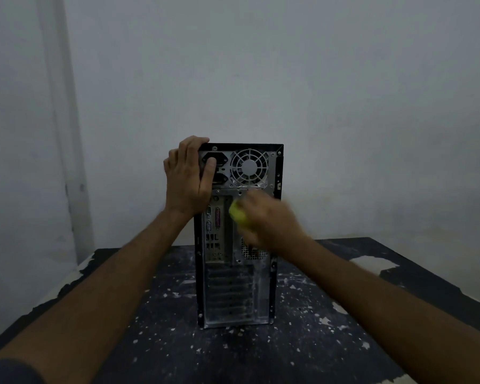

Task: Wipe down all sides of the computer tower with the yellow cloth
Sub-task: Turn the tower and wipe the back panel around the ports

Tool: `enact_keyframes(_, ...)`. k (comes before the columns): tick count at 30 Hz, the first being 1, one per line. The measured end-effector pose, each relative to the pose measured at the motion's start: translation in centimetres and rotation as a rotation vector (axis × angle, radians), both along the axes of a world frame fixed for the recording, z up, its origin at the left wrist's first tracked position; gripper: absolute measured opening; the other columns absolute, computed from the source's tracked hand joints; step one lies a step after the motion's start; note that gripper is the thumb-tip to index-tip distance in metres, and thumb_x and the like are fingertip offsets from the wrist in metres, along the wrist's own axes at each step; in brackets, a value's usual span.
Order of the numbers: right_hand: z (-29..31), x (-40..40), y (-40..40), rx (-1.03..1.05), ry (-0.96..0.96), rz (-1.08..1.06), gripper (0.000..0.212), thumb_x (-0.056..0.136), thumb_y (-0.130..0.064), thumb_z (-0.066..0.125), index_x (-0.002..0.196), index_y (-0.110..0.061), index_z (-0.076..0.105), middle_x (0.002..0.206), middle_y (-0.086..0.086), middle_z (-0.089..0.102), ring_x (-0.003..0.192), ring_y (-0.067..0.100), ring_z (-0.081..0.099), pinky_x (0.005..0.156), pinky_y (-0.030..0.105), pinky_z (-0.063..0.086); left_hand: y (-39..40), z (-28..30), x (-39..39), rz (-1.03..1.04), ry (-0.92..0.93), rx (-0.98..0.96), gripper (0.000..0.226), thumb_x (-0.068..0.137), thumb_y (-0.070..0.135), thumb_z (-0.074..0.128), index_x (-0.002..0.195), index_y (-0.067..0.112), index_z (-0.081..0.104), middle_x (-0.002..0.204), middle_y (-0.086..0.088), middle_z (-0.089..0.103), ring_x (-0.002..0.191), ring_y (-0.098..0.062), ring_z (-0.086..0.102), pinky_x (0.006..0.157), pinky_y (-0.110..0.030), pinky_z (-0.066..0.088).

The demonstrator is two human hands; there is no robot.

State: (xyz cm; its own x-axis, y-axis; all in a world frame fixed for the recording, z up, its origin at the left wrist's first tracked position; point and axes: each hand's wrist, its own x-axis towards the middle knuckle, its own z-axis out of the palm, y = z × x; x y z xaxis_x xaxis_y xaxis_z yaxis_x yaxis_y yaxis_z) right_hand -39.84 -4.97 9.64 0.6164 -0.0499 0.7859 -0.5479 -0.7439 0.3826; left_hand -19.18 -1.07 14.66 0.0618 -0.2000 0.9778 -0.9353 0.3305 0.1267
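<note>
A black computer tower (237,289) stands upright on the table with its grey rear panel of ports, fan grille and slot covers facing me. My left hand (187,176) grips the tower's top left corner, fingers curled over the edge and thumb on the rear panel. My right hand (266,220) is blurred with motion and holds the bunched yellow cloth (238,212) against the middle of the rear panel, just below the fan. Most of the cloth is hidden under that hand.
The tower stands on a dark table (316,342) with chipped, paint-flecked surface, its far edge near a pale wall (261,65). The table's left edge (75,275) and right edge run close to the tower's sides.
</note>
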Motion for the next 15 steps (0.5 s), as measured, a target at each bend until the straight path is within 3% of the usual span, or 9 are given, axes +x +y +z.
enact_keyframes(2,-1.7,-0.4,0.1,-0.059,0.168,0.007,0.052,0.072,-0.034,0.087,0.112,-0.008,0.066,0.106,0.013,0.067,0.086,0.025,0.068,0.059,0.031,0.056,0.3,0.2,0.2,-0.009,-0.01,0.001,0.041,0.1,0.036,0.049,0.137,0.018,0.051,0.135,0.001,0.053,0.113,-0.023,0.046,0.09,-0.039,0.035)
enact_keyframes(3,-1.2,-0.7,-0.2,-0.043,0.129,0.003,0.052,0.071,-0.034,0.088,0.111,-0.008,0.067,0.105,0.013,0.067,0.085,0.025,0.069,0.06,0.031,0.056,0.4,0.3,0.4,-0.015,-0.015,-0.004,0.04,0.1,0.035,0.049,0.136,0.019,0.052,0.133,0.002,0.054,0.112,-0.022,0.046,0.089,-0.038,0.034)
enact_keyframes(6,1.9,-0.8,-0.6,0.056,-0.243,-0.002,0.042,0.078,-0.028,0.083,0.111,-0.009,0.066,0.107,0.011,0.066,0.086,0.024,0.066,0.062,0.03,0.054,1.0,0.6,0.7,-0.038,-0.016,-0.023,0.035,0.101,0.032,0.047,0.132,0.02,0.057,0.125,0.005,0.059,0.108,-0.021,0.048,0.086,-0.034,0.03)
enact_keyframes(7,2.0,-0.7,-0.5,0.054,-0.264,0.004,0.041,0.078,-0.027,0.082,0.112,-0.009,0.066,0.107,0.011,0.066,0.087,0.023,0.065,0.062,0.029,0.052,1.1,0.7,0.7,-0.05,-0.006,-0.027,0.034,0.101,0.03,0.046,0.131,0.021,0.058,0.123,0.005,0.06,0.107,-0.021,0.048,0.085,-0.033,0.029)
enact_keyframes(11,-1.9,-0.6,-0.4,-0.069,0.202,0.032,0.048,0.073,-0.036,0.086,0.11,-0.012,0.066,0.105,0.01,0.067,0.085,0.023,0.067,0.057,0.03,0.055,1.7,0.8,0.6,-0.081,0.012,-0.02,0.034,0.103,0.026,0.042,0.131,0.021,0.06,0.122,0.006,0.062,0.104,-0.017,0.047,0.082,-0.031,0.027)
enact_keyframes(12,-1.4,-1.0,-0.5,-0.043,0.183,0.022,0.047,0.073,-0.037,0.086,0.109,-0.012,0.067,0.103,0.009,0.067,0.082,0.023,0.067,0.056,0.03,0.055,1.8,0.8,0.6,-0.085,0.012,-0.016,0.035,0.103,0.026,0.042,0.132,0.021,0.059,0.123,0.006,0.062,0.104,-0.018,0.047,0.082,-0.032,0.027)
enact_keyframes(15,0.6,-1.1,-0.4,0.082,-0.168,-0.005,0.043,0.078,-0.033,0.082,0.112,-0.011,0.066,0.107,0.01,0.067,0.085,0.024,0.067,0.062,0.032,0.057,1.6,0.6,0.6,-0.092,0.021,-0.01,0.034,0.102,0.025,0.043,0.133,0.022,0.058,0.125,0.007,0.061,0.105,-0.018,0.047,0.082,-0.032,0.028)
